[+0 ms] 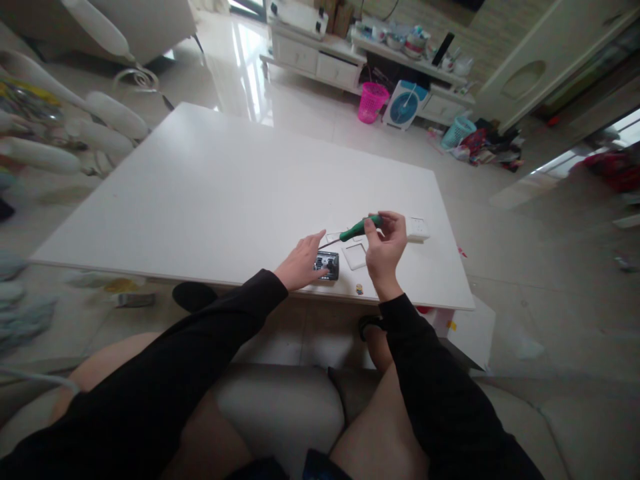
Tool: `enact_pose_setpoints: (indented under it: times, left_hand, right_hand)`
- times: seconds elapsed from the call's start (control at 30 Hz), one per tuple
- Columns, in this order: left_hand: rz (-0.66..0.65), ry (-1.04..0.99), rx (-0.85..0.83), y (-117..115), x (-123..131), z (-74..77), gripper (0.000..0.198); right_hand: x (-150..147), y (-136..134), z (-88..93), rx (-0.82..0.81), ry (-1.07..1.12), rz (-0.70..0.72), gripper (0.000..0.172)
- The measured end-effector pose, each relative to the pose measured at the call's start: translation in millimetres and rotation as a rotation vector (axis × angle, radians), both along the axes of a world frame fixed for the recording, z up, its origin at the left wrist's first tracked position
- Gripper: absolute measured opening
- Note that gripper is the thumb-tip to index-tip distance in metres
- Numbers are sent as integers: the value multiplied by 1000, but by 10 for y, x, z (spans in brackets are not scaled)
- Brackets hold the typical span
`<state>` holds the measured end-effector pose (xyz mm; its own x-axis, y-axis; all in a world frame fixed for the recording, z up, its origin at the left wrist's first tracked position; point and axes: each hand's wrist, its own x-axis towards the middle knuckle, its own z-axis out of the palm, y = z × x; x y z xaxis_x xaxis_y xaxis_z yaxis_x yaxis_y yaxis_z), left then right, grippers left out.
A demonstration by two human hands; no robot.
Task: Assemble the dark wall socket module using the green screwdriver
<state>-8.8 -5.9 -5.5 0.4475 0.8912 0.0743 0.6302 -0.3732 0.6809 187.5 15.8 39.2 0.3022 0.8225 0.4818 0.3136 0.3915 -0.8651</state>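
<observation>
My right hand [387, 247] grips a green-handled screwdriver [356, 230], whose thin shaft points left and down toward my left hand. Thumb and fingers of my left hand [301, 261] lie around a small dark block with metal parts [329, 265] near the table's front edge. The shaft's tip is close to the block's upper side; whether it touches cannot be made out. A white square frame [355, 257] lies flat between my hands, and another thin white piece [334, 237] is partly hidden behind the screwdriver. To the right of my right hand sits a white socket unit [418, 228].
The white table [240, 180] spreads ahead and left. A small yellow figure or sticker [359, 289] lies near its front edge. Beyond stand a pink basket [373, 103], a blue-and-white fan [404, 105] and a white cabinet [296, 55]. White chair parts are at left.
</observation>
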Motion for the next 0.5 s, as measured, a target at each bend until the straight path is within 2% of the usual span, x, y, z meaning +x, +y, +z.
enact_pose_setpoints:
  times: [0.13, 0.3, 0.37, 0.5]
  left_hand:
    - [-12, -215, -63, -1, 61, 155, 48]
    - [146, -151, -94, 63, 3, 250, 27]
    - [201, -58, -126, 139, -97, 209, 21]
    - [379, 186, -161, 294, -374, 8, 20]
  right_hand:
    - [-84, -33, -98, -55, 34, 118, 32]
    - [-87, 51, -241, -159, 5, 250, 33]
    - [-27, 123, -307, -260, -168, 228, 34]
    - [92, 244, -470, -530, -737, 242, 39]
